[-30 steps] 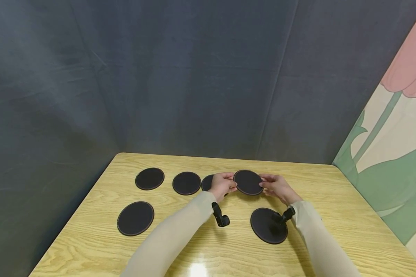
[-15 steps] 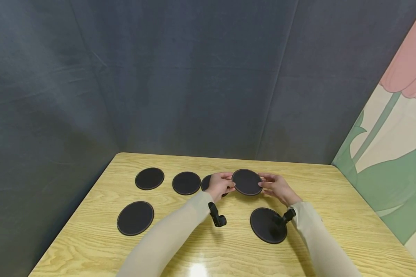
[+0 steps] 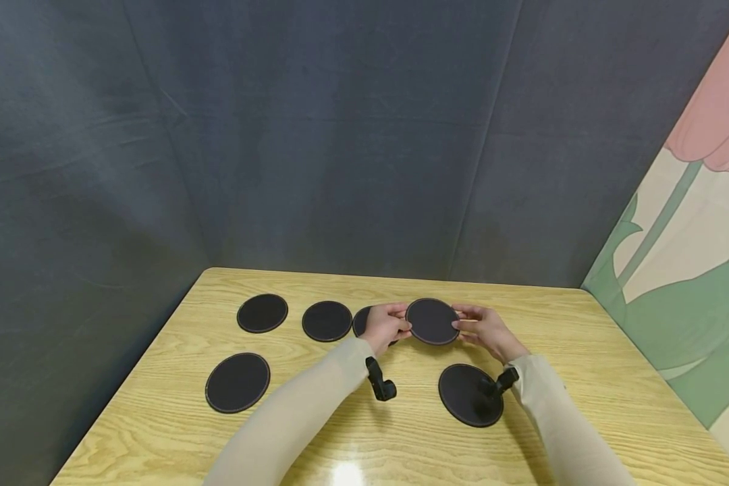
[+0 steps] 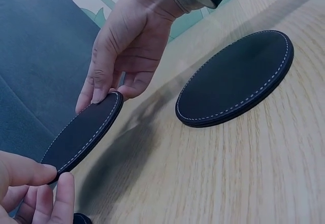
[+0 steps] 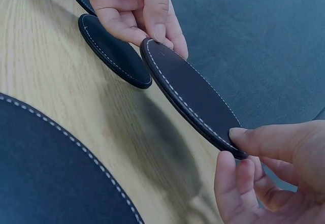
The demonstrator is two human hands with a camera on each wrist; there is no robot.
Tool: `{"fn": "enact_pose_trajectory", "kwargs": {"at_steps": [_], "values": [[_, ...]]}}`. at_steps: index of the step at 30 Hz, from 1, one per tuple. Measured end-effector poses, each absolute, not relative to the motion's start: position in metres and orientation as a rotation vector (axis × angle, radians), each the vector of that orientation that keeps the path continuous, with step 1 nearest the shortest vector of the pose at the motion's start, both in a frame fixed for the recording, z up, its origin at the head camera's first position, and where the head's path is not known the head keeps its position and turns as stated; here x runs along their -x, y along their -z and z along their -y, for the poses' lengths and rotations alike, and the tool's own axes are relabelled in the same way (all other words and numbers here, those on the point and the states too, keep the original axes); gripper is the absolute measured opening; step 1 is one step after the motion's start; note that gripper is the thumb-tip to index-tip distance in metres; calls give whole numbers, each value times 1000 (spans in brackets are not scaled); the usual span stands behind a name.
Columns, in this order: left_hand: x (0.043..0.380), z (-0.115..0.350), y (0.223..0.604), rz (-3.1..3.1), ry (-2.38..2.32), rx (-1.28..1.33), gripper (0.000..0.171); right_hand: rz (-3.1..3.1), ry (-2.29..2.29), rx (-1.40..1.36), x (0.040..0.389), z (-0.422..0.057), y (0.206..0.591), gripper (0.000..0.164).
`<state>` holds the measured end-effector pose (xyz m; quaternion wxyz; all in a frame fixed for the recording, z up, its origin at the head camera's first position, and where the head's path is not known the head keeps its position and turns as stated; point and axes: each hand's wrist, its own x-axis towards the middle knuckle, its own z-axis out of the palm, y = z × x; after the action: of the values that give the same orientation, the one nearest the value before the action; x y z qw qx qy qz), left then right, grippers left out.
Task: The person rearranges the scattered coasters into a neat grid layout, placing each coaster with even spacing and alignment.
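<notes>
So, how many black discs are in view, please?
6: held disc, between left hand and right hand; partly hidden disc, behind the left hand; middle disc, left of that; back-left disc; front-left disc; front-right disc. Any stacked underneath wouldn't show.

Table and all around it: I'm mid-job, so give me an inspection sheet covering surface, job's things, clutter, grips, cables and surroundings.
Surface: table, light wood grain, glare spot at the near side.
Job's things: held disc, black, stitched rim, off the table and tilted. On the table: far-left disc, next disc, third disc partly hidden by the left hand, near-left disc, near-right disc.
Clutter: nothing seen.
Grips: left hand and right hand pinch opposite edges of the held disc, thumbs on top.
Cables: nothing seen.
Surroundings: dark cloth behind and left; flower print on the right.
</notes>
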<state>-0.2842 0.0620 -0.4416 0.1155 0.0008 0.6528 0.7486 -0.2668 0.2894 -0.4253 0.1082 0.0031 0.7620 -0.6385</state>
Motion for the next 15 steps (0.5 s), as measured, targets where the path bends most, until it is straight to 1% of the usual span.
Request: {"fn": "enact_pose_trajectory", "kwargs": {"at_steps": [15], "values": [[284, -65, 450, -1956, -2156, 1, 47, -2296, 1841, -1, 269, -292, 437, 57]]}}
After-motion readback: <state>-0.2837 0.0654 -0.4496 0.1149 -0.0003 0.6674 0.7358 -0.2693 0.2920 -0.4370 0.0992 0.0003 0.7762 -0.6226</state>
